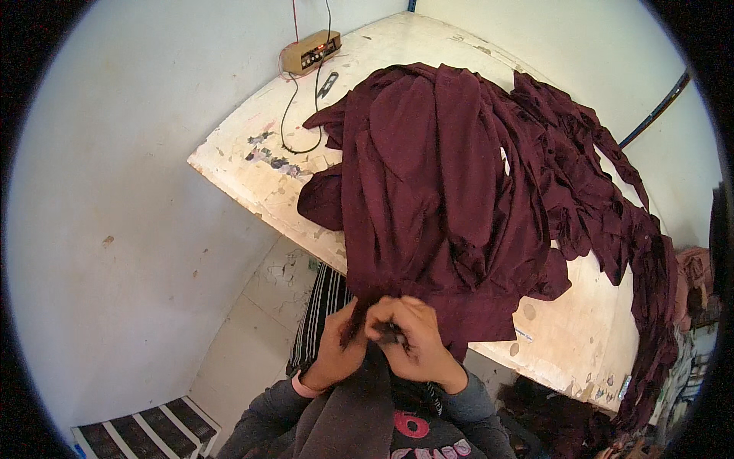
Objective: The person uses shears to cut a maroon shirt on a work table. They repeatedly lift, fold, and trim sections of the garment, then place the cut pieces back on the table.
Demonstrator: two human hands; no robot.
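Observation:
A large maroon garment (428,168) lies in loose folds across the table, its near edge reaching the table's front edge. My left hand (336,352) is closed on the garment's near left corner. Close beside it, my right hand (413,336) is curled shut, blurred by motion. Something small and dark shows between the right fingers, too smeared to name. Both hands are just off the table's near edge, in front of my body.
More maroon pieces (581,168) spread over the right side of the worn table (566,325) and hang off its edge. A brown box with knobs (311,52) and cables stands at the back left, near a small dark tool (327,84). Piled fabrics (692,298) lie at far right.

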